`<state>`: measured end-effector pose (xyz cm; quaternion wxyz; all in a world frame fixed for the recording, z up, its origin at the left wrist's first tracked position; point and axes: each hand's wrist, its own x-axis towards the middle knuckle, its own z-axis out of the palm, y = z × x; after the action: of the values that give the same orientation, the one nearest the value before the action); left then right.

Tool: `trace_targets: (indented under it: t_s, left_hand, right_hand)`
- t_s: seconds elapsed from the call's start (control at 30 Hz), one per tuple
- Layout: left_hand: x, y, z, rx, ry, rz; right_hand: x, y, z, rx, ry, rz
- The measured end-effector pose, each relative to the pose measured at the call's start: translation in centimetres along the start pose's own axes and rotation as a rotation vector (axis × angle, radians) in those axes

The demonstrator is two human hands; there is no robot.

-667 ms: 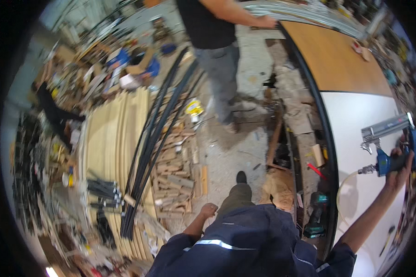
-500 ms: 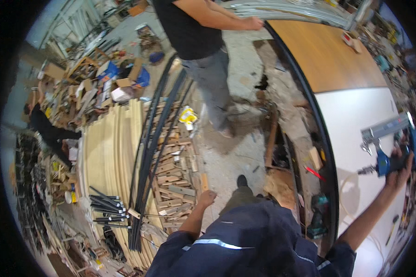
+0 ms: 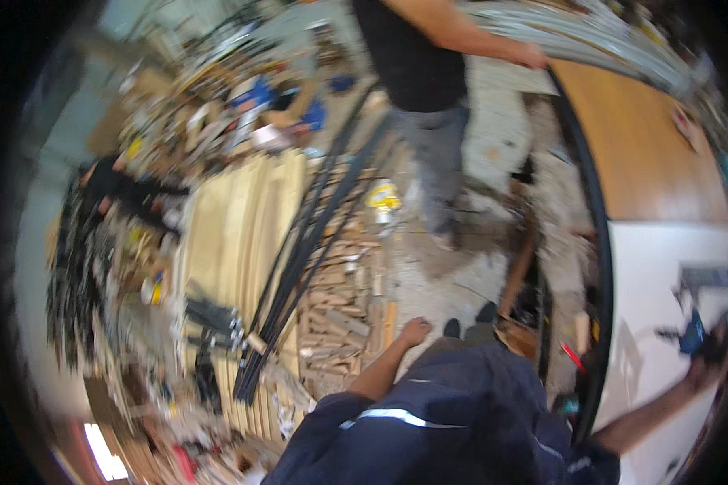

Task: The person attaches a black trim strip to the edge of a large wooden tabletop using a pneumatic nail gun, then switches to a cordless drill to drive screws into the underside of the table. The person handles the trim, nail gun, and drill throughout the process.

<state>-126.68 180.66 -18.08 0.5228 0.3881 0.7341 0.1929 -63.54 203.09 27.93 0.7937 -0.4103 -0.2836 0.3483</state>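
At the right rim, my right hand (image 3: 712, 354) is closed round a blue nail gun (image 3: 692, 333) with a grey magazine, blurred and partly cut off by the dark edge. The tool is above a white panel (image 3: 643, 295) on the workbench. My left hand (image 3: 416, 331) hangs in front of my body over the floor, fingers curled in and nothing visible in them. A wood-brown board (image 3: 639, 145) lies beyond the white panel. Across from me, a co-worker's hand (image 3: 532, 55) touches the far end of the black edge (image 3: 588, 166) along the board.
Left of me lie long pale boards (image 3: 234, 218), black bars (image 3: 299, 259) and a pile of short wood pieces (image 3: 340, 323). A yellow-and-white container (image 3: 383, 200) stands near the co-worker's legs. A red tool (image 3: 573, 358) lies beside the bench edge. Another person (image 3: 125, 190) bends over at far left.
The whole view has swung, so the scene sits further right and is more blurred. My right hand still holds the nail gun, now nearer the rim. The left hand stays curled.
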Motion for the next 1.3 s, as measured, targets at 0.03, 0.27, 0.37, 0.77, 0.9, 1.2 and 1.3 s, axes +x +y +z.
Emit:
trace_targets:
  t_s: [0.03, 0.27, 0.37, 0.77, 0.9, 1.2, 1.3]
  left_hand:
    - [-0.6, -1.6, 0.0, 0.366, -0.014, 0.317]
    - [-0.5, -7.9, -1.2, 0.082, -0.002, -0.043]
    - [-0.8, 3.1, -1.6, 0.257, -0.090, 0.032]
    - [6.2, 18.2, -0.5, 0.318, -0.103, 0.019]
    - [8.2, 19.2, -0.9, 0.490, -0.192, 0.053]
    - [14.2, 25.0, 0.3, 0.664, -0.384, 0.236]
    - [14.3, 27.0, 0.7, 0.669, -0.391, 0.262]
  right_hand:
    - [1.2, 0.5, -0.3, 0.051, -0.127, 0.015]
    - [2.4, 5.4, 6.4, 0.266, -0.289, 0.005]
    - [1.2, 5.8, 6.6, 0.286, -0.252, 0.015]
    - [2.8, 11.5, 6.4, 0.281, -0.164, 0.090]
    - [2.8, 11.4, 6.3, 0.276, -0.128, 0.090]
    - [2.7, 10.7, 5.1, 0.297, -0.160, 0.163]
    - [2.5, 10.4, 5.3, 0.250, -0.131, 0.177]
